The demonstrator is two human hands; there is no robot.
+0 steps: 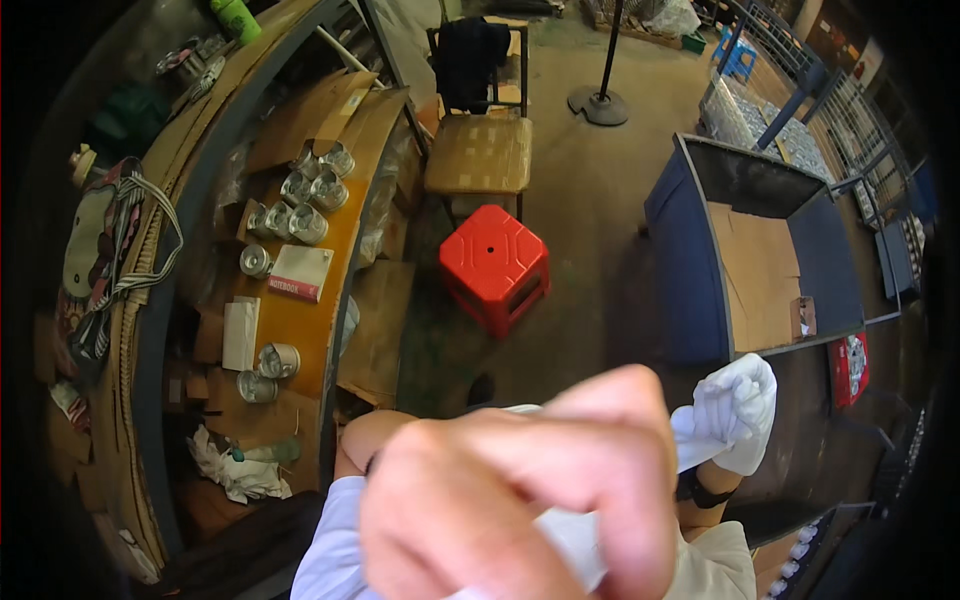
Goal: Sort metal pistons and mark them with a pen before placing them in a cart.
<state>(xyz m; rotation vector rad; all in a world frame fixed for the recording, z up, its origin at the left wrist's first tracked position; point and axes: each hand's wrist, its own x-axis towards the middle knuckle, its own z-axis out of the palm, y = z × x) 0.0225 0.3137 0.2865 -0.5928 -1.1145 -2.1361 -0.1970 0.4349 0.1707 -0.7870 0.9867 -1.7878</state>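
Note:
My bare left hand (520,490) fills the lower middle, very close and blurred. Its fingers are curled in; what they hold, if anything, is hidden. Further right is my right hand (745,405) in a white work glove, with a dark band around the wrist. Its fingers are bent closed, and a loose white fabric piece (690,435), apparently another glove, hangs at its left side. Below both hands, parts of my light-coloured shirt (325,550) show. The red plastic stool (492,255) stands on the floor beyond my left hand.
On the left, a shelf (345,240) bears several metal pistons (328,190), a notebook (300,272) and a white box (240,333). A chair (480,155) stands behind the stool. A blue bin (690,270) with cardboard inside is at right, near a red crate (848,370).

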